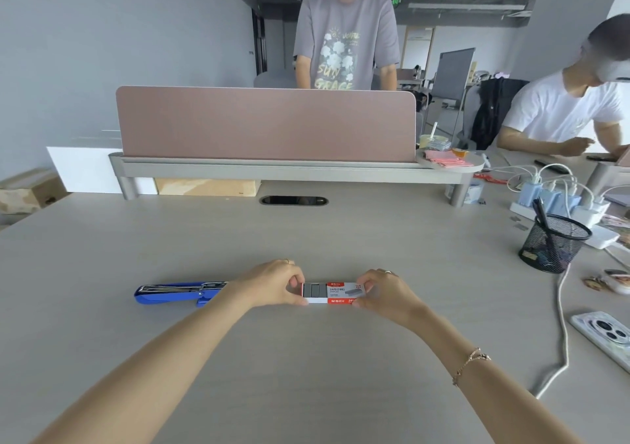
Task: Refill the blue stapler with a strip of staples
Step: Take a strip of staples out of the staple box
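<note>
Broadly, a pale desk (pixel 306 358) filling the lower two thirds of the frame, a pink divider (pixel 266 124) across the upper middle. Lower centre: both forearms reaching in from the bottom edge, meeting on a small staple box (pixel 335 293) lying flat, long axis running left to right across the frame.

Left hand (pixel 272 285) at the box's left end, fingers curled and pinched closed on the white inner tray; right hand (pixel 383 290) at the right end, thumb and fingers closed on the red-and-white sleeve. Tray slid partly out toward the left, grey staple strips (pixel 314 290) exposed in the gap between the two hands, lined up along the same left-right axis.

Blue stapler (pixel 177 293) flat on the desk just left of the left wrist, at mid-left of the frame, also lying left to right, metal channel showing along its top; whether fully open, hard to tell. Nearer the left hand by far, well apart from the right. Likely next: lifting one strip out and carrying it leftward to the stapler, no turn of its axis needed.

Print on the sleeve: "24/6", "M&G" in white on red; smaller characters too fine to read.
</note>
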